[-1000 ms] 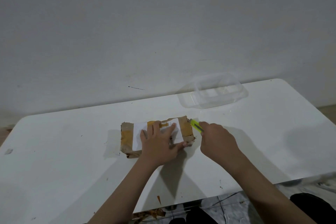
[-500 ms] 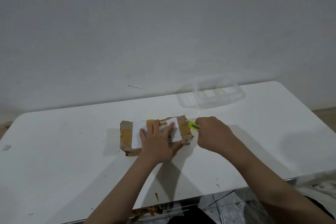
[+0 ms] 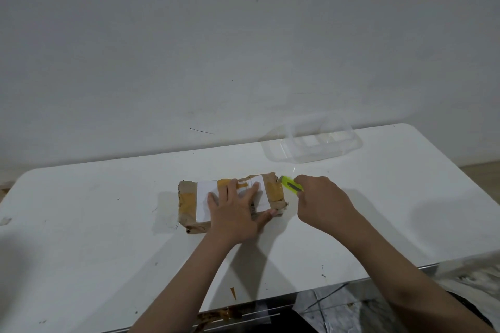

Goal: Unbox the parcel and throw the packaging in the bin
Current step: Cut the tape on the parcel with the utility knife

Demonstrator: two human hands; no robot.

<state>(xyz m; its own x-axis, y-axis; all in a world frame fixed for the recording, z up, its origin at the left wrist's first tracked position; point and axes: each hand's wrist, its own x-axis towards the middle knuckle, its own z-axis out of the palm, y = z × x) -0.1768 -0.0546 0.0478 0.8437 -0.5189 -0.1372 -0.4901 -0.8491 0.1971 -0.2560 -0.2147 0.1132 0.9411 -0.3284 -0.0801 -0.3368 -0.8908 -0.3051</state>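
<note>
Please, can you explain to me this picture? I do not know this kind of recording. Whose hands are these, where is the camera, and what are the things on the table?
There is no machine here. A person wears one wide-angle camera on the head, looking forward and down, so the two bare arms reach in from the bottom of the picture.

On the white table lies a brown cardboard parcel with yellowish tape and a white label. The left hand lies flat on top of it, holding it steady. The right hand grips a yellow-green utility knife, whose tip is at the parcel's right end, at the far corner. The parcel looks still closed.

Farther back, near the wall, sits a clear plastic container. No bin is visible.
</note>
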